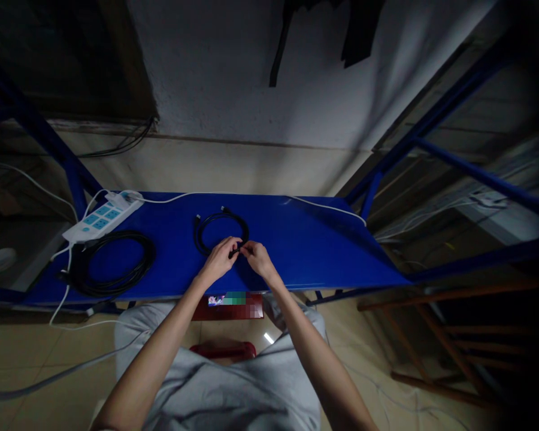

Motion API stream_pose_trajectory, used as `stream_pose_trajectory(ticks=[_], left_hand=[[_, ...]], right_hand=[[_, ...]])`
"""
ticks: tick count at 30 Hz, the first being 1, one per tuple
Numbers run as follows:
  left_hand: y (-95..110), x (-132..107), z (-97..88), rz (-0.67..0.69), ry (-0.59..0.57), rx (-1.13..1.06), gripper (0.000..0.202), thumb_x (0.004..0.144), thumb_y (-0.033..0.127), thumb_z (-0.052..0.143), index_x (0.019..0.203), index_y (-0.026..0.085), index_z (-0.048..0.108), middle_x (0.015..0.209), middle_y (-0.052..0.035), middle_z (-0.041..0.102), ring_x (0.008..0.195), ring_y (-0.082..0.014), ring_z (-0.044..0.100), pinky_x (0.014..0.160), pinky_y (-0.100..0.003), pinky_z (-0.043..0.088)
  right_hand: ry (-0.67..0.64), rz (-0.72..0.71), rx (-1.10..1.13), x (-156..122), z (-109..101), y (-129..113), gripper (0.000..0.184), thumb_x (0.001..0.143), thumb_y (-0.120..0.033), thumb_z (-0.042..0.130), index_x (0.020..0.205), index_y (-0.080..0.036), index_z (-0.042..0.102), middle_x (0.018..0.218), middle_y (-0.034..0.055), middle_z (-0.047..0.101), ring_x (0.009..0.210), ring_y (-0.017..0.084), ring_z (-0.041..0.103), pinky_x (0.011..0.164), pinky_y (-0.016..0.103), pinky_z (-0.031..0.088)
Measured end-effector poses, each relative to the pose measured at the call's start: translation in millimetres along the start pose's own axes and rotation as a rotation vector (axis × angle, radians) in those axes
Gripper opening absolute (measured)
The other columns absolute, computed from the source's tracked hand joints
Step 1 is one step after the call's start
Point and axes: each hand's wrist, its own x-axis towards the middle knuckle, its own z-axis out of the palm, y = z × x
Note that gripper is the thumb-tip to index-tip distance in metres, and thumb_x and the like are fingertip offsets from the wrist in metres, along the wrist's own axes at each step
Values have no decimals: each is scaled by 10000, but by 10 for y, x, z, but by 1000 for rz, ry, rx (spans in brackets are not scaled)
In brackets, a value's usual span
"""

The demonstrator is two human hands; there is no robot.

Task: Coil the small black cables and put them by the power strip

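Observation:
A coiled black cable with pale metal plugs at both ends lies on the blue tabletop. My left hand is closed on the near side of this coil, thumb and fingers pinched around it. Right beside it, my right hand pinches at the same stretch of the coil, its fingertips almost meeting the left ones. Something small and dark shows between the two hands; whether it is a tie or part of the cable I cannot make out.
A larger black cable coil lies on the left, beside a white power strip with blue sockets. A white cord runs along the back edge. Blue frame posts rise at the sides. A lit screen sits below the front edge.

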Motion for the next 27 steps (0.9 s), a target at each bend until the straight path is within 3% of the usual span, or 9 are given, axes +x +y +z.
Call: stream_pose_trajectory(ticks=[10,15,20,24,27], left_hand=[[1,-5,-15,16,-1,-8,382,830,59,577,1183,206,594,921,-19,583,856,-158,577,824,-286,475],[-36,0,4,7,-4,-10,385,831,50,576,1182,210,591,913,-15,583,845,-156,573,804,-280,477],[-20,2,-14,11,-24,25,325,837,48,577,1122,203,605,919,-21,579,839,-160,565,795,-282,475],[12,6,-42,15,-45,62,173,849,55,573,960,183,607,921,-35,582,855,-168,567,798,-288,473],[19,6,-47,19,-44,67,117,857,67,574,893,178,583,919,-43,585,880,-178,574,811,-298,475]], right_hand=[[-71,82,103,198,-24,90,65,725,-195,662,734,-143,699,648,12,660,602,128,550,571,213,376],[-83,35,61,179,-74,54,62,717,-159,651,755,-138,696,655,3,666,590,116,556,554,198,364],[-129,-157,-241,92,-231,-171,104,751,-79,618,803,-146,679,715,12,678,639,119,566,605,214,357],[-166,-403,-611,56,-320,-362,117,839,-82,574,821,-158,660,847,65,699,860,181,584,771,274,370],[-241,-589,-825,53,-363,-443,144,916,-112,523,936,-145,662,962,109,697,986,225,557,868,329,349]])
